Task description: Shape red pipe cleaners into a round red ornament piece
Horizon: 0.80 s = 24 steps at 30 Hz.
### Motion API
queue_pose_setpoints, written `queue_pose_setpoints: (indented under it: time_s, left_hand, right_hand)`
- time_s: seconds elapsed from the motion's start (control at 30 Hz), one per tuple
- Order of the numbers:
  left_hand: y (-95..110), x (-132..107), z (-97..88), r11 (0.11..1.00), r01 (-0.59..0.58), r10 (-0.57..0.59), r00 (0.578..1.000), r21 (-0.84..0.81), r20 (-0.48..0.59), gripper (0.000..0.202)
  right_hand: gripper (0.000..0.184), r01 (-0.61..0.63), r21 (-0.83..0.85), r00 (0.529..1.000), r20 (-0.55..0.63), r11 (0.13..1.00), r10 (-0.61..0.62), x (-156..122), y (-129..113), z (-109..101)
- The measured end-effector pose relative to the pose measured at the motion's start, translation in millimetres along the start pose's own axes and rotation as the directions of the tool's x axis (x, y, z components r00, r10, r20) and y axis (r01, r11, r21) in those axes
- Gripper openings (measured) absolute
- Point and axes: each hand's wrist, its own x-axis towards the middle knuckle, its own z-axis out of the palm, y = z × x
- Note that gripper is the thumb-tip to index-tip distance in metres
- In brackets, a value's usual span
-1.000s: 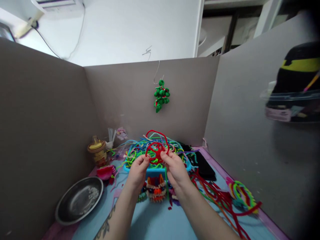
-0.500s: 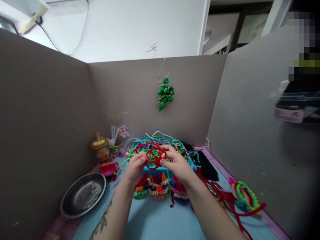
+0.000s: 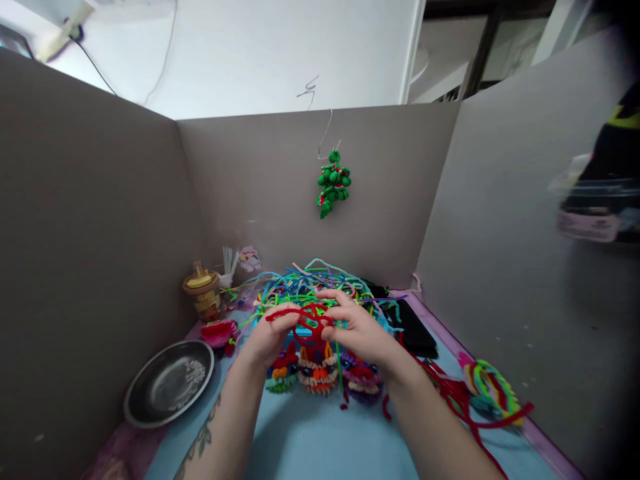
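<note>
Between my two hands is a red piece of bent pipe cleaners (image 3: 313, 327), shaped into loops, held above the table. My left hand (image 3: 274, 331) pinches it from the left, with a red end sticking out past the thumb. On the other side, my right hand (image 3: 353, 327) grips its right edge between thumb and fingers. Just below the hands, three fuzzy animal-like heads sit in a row: a green and red one (image 3: 283, 375), an orange and tan one (image 3: 319, 375), and a purple and red one (image 3: 361, 380).
Behind my hands lies a heap of coloured pipe cleaners (image 3: 320, 279). A metal dish (image 3: 170, 383) with small pale pieces stands left, near a lidded cup (image 3: 203, 290). Red strands (image 3: 460, 400) and a black flat object (image 3: 415, 331) lie right. A green ornament (image 3: 333, 185) hangs on the grey partition (image 3: 240, 180).
The red piece has been tilted and lowered slightly, so its loops look flatter. Its long upper loop has come down toward my left hand. My right fingers have spread a little.
</note>
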Motion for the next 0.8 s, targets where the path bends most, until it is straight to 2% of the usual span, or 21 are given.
queue_pose_setpoints:
  time_s: [0.17, 0.27, 0.33, 0.4, 0.47, 0.53, 0.67, 0.8]
  left_hand:
    - [1.8, 0.7, 7.1, 0.999, -0.014, 0.013, 0.999, 0.043, 0.030, 0.018]
    - [2.9, 2.9, 10.8, 0.980, -0.107, 0.126, 0.986, 0.169, -0.108, 0.031]
    - [2.6, 3.9, 13.2, 0.947, -0.172, 0.238, 0.943, 0.272, -0.232, 0.033]
    - [2.0, 3.4, 16.1, 0.910, -0.202, 0.314, 0.905, 0.362, -0.286, 0.028]
    - [2.1, 0.5, 20.4, 0.886, -0.183, 0.319, 0.907, 0.427, -0.273, 0.025]
    - [3.1, -4.0, 26.1, 0.865, -0.146, 0.288, 0.927, 0.479, -0.238, 0.031]
    - [4.7, -10.8, 37.7, 0.818, -0.248, 0.361, 0.924, 0.520, -0.128, 0.045]
    - [-1.6, -8.4, 40.8, 0.864, -0.213, 0.274, 0.959, 0.457, -0.071, 0.043]
  right_hand:
    - [0.010, -0.052, -0.006, 0.998, -0.038, 0.999, 0.052, 0.9, 0.2, -0.7]
    - [0.008, -0.085, 0.017, 0.989, -0.116, 0.996, 0.086, 3.7, 3.4, 0.8]
    - [0.007, -0.087, 0.035, 0.978, -0.185, 0.996, 0.092, 6.0, 6.2, 1.1]
    - [0.008, -0.092, 0.056, 0.961, -0.257, 0.994, 0.104, 7.9, 9.4, 0.7]
    - [0.012, -0.099, 0.096, 0.941, -0.315, 0.990, 0.124, 9.2, 12.3, 0.1]
    - [0.015, -0.084, 0.161, 0.926, -0.352, 0.983, 0.136, 9.7, 14.4, 0.1]
    - [0.019, -0.063, 0.261, 0.925, -0.347, 0.963, 0.155, 10.1, 15.6, 4.9]
    - [0.022, -0.094, 0.311, 0.932, -0.306, 0.946, 0.193, 10.6, 16.8, 13.9]
